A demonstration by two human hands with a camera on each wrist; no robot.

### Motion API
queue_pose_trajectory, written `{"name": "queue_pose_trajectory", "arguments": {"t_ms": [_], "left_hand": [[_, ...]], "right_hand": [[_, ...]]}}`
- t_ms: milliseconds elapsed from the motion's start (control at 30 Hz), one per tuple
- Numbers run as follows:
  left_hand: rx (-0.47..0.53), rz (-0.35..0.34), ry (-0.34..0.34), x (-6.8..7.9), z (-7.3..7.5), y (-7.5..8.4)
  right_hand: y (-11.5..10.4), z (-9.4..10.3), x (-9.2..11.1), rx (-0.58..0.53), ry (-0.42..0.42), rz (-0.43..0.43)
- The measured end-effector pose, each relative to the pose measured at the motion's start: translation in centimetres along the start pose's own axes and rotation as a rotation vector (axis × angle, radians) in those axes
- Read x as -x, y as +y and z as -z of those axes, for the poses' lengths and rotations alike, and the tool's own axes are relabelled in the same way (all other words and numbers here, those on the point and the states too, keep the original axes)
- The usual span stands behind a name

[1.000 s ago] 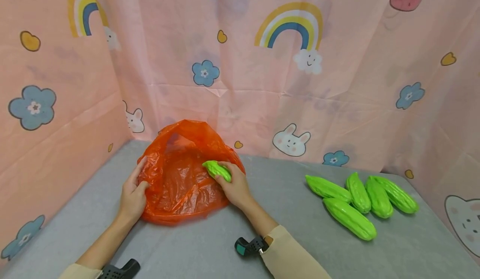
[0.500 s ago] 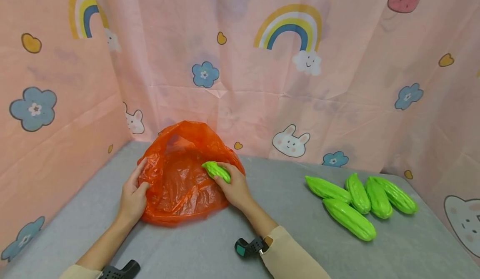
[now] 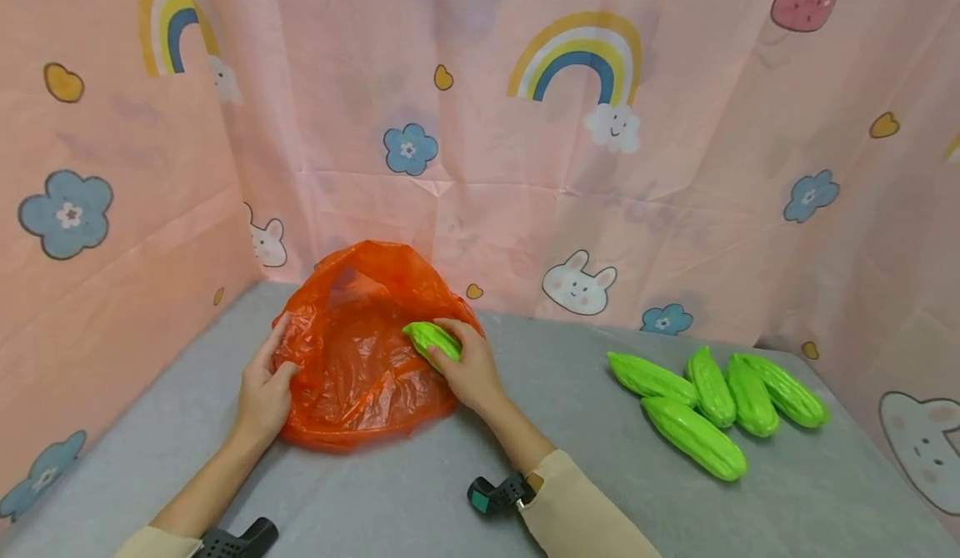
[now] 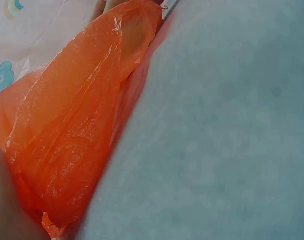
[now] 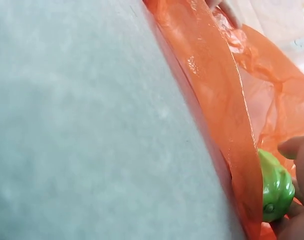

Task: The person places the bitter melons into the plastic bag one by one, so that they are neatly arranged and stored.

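An orange plastic bag (image 3: 360,374) lies with its wide mouth facing me on the grey table. My left hand (image 3: 262,391) grips the left side of its mouth, thumb inside the rim. At the mouth's right side my right hand (image 3: 471,368) holds a bright green, ridged bitter melon (image 3: 427,343) between thumb and fingers. The melon's tapered end points left into the bag. In the right wrist view the bag's front edge partly covers the melon (image 5: 275,187), and the thumb (image 5: 291,147) is above it. The left wrist view shows the bag's side (image 4: 72,130) bulging over the table.
Several more bitter melons (image 3: 693,437) lie in a group on the right of the grey table (image 3: 570,424). A pink printed cloth (image 3: 480,208) hangs behind and along both sides. A black wrist camera (image 3: 498,493) sits on each forearm.
My right thumb has shifted slightly up over the bitter melon. The left hand keeps its hold on the bag, and the head view has turned very slightly.
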State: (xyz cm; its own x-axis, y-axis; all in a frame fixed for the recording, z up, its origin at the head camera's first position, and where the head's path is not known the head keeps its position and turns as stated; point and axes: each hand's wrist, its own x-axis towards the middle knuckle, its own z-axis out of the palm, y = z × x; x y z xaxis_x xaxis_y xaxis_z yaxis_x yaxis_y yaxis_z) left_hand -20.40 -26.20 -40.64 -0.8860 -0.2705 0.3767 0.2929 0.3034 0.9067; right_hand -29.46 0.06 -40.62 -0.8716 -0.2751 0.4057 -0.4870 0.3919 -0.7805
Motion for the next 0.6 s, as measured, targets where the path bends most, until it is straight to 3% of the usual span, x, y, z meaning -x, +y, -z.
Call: {"name": "queue_pose_trajectory", "arguments": {"t_ms": [367, 600], "left_hand": [[-0.026, 0.003, -0.008, 0.1, 0.4, -0.1], [-0.013, 0.012, -0.004, 0.0, 0.2, 0.0]], "right_hand": [[-2.0, 1.1, -0.1, -0.069, 0.1, -0.019], [-3.1, 2.6, -0.7, -0.121, 0.108, -0.019]]}}
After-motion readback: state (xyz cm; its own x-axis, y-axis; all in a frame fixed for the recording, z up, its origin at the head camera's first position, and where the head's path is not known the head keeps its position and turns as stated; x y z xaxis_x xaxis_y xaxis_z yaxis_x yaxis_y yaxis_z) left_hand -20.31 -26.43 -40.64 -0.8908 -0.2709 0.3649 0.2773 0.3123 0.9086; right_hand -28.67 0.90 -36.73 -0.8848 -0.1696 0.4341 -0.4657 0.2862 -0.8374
